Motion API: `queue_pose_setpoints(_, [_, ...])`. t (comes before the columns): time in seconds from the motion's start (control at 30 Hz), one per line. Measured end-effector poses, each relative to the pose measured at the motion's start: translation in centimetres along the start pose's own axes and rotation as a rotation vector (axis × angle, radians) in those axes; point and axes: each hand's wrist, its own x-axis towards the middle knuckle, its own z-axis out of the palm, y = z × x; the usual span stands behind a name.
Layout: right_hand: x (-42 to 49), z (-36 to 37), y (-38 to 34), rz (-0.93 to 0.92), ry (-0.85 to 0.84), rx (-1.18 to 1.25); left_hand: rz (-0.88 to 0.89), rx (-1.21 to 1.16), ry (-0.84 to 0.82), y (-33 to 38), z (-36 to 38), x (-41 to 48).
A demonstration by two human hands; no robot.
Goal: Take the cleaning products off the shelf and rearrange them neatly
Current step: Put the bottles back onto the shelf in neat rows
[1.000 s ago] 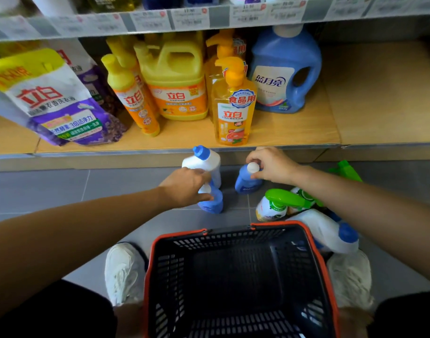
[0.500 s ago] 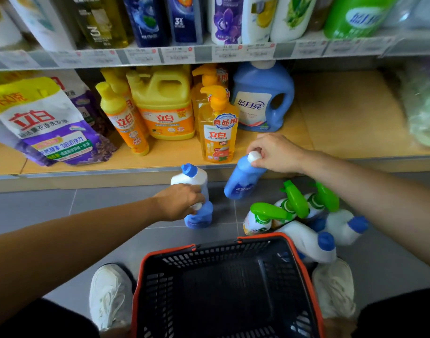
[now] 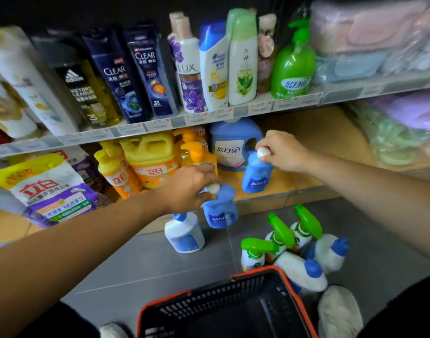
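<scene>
From the head view, the left hand (image 3: pixel 189 189) grips a small blue bottle (image 3: pixel 220 211) by its white cap, fingers curled round the top. The bottle has a rounded body and a darker blue label with white lettering. It hangs in front of the lower shelf's (image 3: pixel 319 147) front edge, just beside a white bottle with a blue cap (image 3: pixel 184 234) that stands upright on the grey floor.

The right hand (image 3: pixel 282 152) pinches the white cap of a second blue bottle (image 3: pixel 256 175) of the same shape and label, slightly tilted. This one is over the wooden board of the lower shelf, near its front and just beside a large blue detergent jug (image 3: pixel 233 147). Whether its base touches the board cannot be told.

On the floor to the right, three spray bottles with green triggers (image 3: pixel 279 237) stand close together, and two more white bottles with blue caps (image 3: pixel 301 269) lie on their sides against them. A black basket with an orange rim (image 3: pixel 209 296) sits nearest the person. Yellow detergent bottles (image 3: pixel 153 157) fill the left of the lower shelf.
</scene>
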Motion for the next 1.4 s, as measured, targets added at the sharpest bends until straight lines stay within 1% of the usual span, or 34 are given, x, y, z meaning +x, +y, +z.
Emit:
queue_pose_setpoints(0.1, [0.3, 1.3, 0.8, 0.042, -0.004, -0.015, 0.009, 0.0, 0.122, -0.3, -0.7, 2.4])
queue_pose_setpoints(0.17, [0.7, 1.8, 1.2, 0.069, -0.008, -0.019, 0.019, 0.034, 0.143, -0.6, -0.5, 4.2])
queue_pose_setpoints(0.43, [2.2, 3.0, 2.2, 0.114, 0.078, 0.072, 0.015, 0.179, 0.109, -2.8, 2.0, 9.6])
queue_pose_setpoints(0.57, [2.0, 3.4, 2.4, 0.111, 0.123, 0.106, -0.035, 0.234, 0.073, -3.3, 3.4, 10.4])
queue_pose_setpoints(0.63, [1.6, 3.6, 2.8, 0.106, 0.141, 0.181, -0.061, 0.245, 0.102, -3.4, 3.7, 10.5])
queue_pose_setpoints(0.7, [0.9, 3.8, 3.1, 0.149, 0.154, 0.352, -0.082, 0.277, 0.116, -3.2, 3.9, 10.4])
queue_pose_setpoints(0.77, [-0.2, 3.8, 3.5, 0.197, 0.155, 0.516, -0.087, 0.332, 0.091, -2.8, 4.2, 9.9])
queue_pose_setpoints(0.83, [-1.6, 4.3, 3.9, 0.231, 0.155, 0.584, -0.068, 0.376, 0.082, -2.1, 4.3, 9.2])
queue_pose_setpoints(0.9, [-3.4, 5.1, 4.6, 0.281, 0.159, 0.564, 0.002, 0.356, 0.101, -1.2, 4.5, 8.8])
queue_pose_setpoints(0.97, [-5.3, 6.2, 5.6, 0.317, 0.114, 0.457, 0.095, 0.254, 0.116, 0.0, 5.1, 8.6])
queue_pose_setpoints(1.0, [-6.2, 6.8, 6.1, 0.316, 0.054, 0.383, 0.126, 0.207, 0.097, 0.7, 5.6, 8.7])
queue_pose_setpoints(1.1, [-8.4, 8.2, 7.3, 0.301, -0.198, 0.23, 0.165, 0.13, -0.033, 2.6, 8.0, 9.5])
queue_pose_setpoints(1.2, [-9.7, 9.4, 8.2, 0.328, -0.36, 0.165, 0.169, 0.081, -0.166, 4.2, 10.5, 10.8])
queue_pose_setpoints(1.3, [-10.3, 10.7, 9.0, 0.346, -0.469, 0.148, 0.159, -0.007, -0.281, 5.2, 12.6, 11.8])
queue_pose_setpoints(1.4, [-10.4, 11.2, 9.6, 0.338, -0.489, 0.184, 0.164, -0.035, -0.432, 5.5, 14.6, 12.4])
